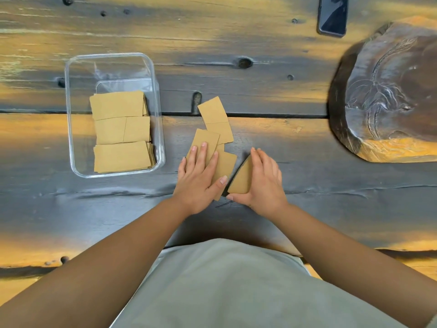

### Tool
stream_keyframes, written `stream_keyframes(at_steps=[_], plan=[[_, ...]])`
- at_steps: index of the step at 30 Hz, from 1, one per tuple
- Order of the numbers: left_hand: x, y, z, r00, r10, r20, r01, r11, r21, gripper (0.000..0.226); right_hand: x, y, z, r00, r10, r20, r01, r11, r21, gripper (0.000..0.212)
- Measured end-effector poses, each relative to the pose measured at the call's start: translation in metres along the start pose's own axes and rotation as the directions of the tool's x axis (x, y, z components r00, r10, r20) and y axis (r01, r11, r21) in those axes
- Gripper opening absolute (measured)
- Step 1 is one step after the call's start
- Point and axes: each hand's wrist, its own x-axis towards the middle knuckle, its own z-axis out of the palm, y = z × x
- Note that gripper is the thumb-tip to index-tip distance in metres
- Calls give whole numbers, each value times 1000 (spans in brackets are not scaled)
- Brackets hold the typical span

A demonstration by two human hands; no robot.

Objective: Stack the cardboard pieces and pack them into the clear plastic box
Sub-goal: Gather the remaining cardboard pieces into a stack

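A clear plastic box (71,119) stands on the table at the left, with three rows of stacked brown cardboard pieces (120,132) lying flat inside it. Right of the box, several loose cardboard pieces (214,112) lie overlapping on the table. My left hand (199,176) lies flat on the nearest of them, fingers spread, pressing them down. Just to its right, my right hand (262,183) grips a small stack of cardboard pieces (242,179) between thumb and fingers, tilted up on edge.
A dark phone (332,16) lies at the far right of the wooden table (260,79). A large carved wooden slab (390,91) takes up the right side. My grey shirt fills the bottom middle.
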Motion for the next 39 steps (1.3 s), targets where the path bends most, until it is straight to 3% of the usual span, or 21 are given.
stream_keyframes(at_steps=[4,7,10,14,17,19,21,23,25,27,31,33,35,37,39], plan=[[-2,-7,-8,998,52,21,-47,982,-181,80,10,-24,15,994,-79,76,77,997,21,128],[-3,-9,-11,996,67,62,-55,984,-170,87,17,-33,23,989,-74,124,75,997,-3,125],[-3,-4,-14,998,54,14,-50,978,-201,88,21,-42,25,990,-38,135,41,999,-15,125],[0,5,-22,977,-77,-198,9,946,-324,73,24,-49,23,986,-52,157,49,999,20,128],[10,8,-26,918,-263,-296,154,926,-344,73,22,-49,22,988,-55,142,49,998,49,137],[19,10,-28,896,-341,-285,262,923,-281,77,16,-41,20,993,-90,79,89,996,26,129],[28,11,-31,897,-346,-275,298,933,-200,77,7,-28,17,972,-232,27,234,970,-63,107],[34,9,-35,905,-324,-274,294,945,-147,71,-1,-16,15,909,-411,69,417,892,-178,87],[37,7,-37,911,-313,-268,293,949,-113,65,-4,-11,14,870,-476,126,492,837,-239,82],[39,7,-39,906,-337,-255,304,939,-162,61,-3,-12,14,872,-474,124,490,831,-265,79],[40,9,-52,845,-429,-319,252,847,-469,34,0,-14,13,867,-472,158,497,824,-271,79],[34,11,-58,832,-401,-383,135,816,-562,20,0,-13,10,863,-462,206,503,824,-261,83],[28,13,-60,873,-312,-374,46,817,-575,21,2,-9,9,847,-469,251,522,823,-223,85],[23,15,-53,935,-166,-314,2,886,-463,31,2,-4,9,832,-486,267,517,854,-60,79],[20,16,-41,970,-86,-228,5,942,-336,41,-2,-1,5,860,-478,180,445,874,194,57]])
